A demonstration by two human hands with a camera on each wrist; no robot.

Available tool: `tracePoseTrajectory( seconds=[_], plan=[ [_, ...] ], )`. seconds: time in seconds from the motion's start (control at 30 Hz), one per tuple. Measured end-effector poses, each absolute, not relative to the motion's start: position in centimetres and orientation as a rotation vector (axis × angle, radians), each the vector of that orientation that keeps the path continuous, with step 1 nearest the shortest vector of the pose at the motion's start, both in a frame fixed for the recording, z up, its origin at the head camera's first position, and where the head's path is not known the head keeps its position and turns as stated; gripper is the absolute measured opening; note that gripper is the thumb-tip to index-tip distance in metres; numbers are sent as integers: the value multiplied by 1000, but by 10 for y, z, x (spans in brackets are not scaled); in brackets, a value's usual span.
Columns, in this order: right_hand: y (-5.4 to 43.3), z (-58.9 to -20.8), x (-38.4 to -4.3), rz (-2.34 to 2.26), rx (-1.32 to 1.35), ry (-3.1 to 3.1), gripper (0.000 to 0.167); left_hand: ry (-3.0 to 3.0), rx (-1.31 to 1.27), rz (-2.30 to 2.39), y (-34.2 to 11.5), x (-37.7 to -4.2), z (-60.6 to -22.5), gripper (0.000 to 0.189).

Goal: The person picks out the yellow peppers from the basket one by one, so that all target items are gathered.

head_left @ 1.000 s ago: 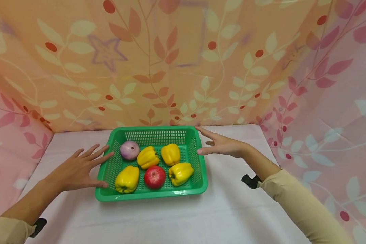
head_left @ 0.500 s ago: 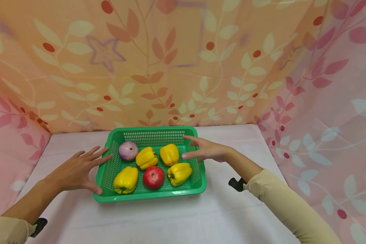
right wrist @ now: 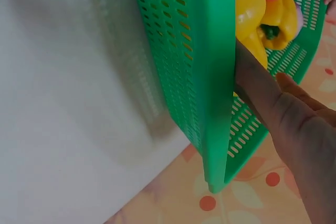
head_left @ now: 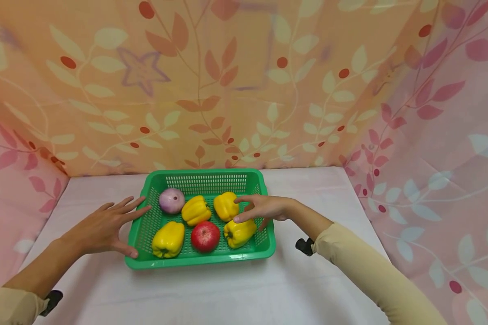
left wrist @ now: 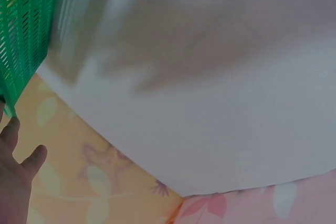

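A green slotted basket [head_left: 199, 260] stands on the white cloth. Inside lie several yellow bell peppers, a red pomegranate [head_left: 205, 236] and a round purple-and-white vegetable [head_left: 172, 200], which may be an onion. My right hand [head_left: 270, 208] reaches over the basket's right rim with fingers spread, above the front-right pepper [head_left: 240, 235] and close to the back-right pepper [head_left: 225, 205]. It holds nothing; whether a fingertip touches a pepper I cannot tell. My left hand [head_left: 99, 231] is spread beside the left rim, fingertips and thumb at the rim. The right wrist view shows peppers [right wrist: 251, 4] beyond the rim.
White cloth [head_left: 211, 295] covers the table around the basket. A patterned orange curtain [head_left: 244, 90] rises behind it, with pink patterned curtain [head_left: 443, 171] on the right and left sides. Another two peppers [head_left: 168, 239] lie in the basket's left half.
My right hand has moved left from outside the right rim to above the right-hand peppers. My left thumb has shifted slightly left; the basket and its contents have stayed put.
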State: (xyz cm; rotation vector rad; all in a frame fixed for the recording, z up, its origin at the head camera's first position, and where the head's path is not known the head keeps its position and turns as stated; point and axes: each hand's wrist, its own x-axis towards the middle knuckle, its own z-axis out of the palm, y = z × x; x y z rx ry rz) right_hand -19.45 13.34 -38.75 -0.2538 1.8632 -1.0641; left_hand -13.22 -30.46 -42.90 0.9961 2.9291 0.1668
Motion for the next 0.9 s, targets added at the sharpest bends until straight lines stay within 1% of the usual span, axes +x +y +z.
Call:
tracePoseTrajectory(
  seconds=[0.33, 0.73, 0.9],
  plan=[
    [119, -393, -194, -935, -207, 1924, 79, 2914, 968, 221, -303, -131, -429, 111],
    [107, -406, -192, -892, -221, 1943, 60, 2912, 968, 235, -303, -131, -428, 111],
    [99, -410, -189, -836, -238, 1931, 59, 2922, 984, 238, -302, -130, -428, 110]
  ],
)
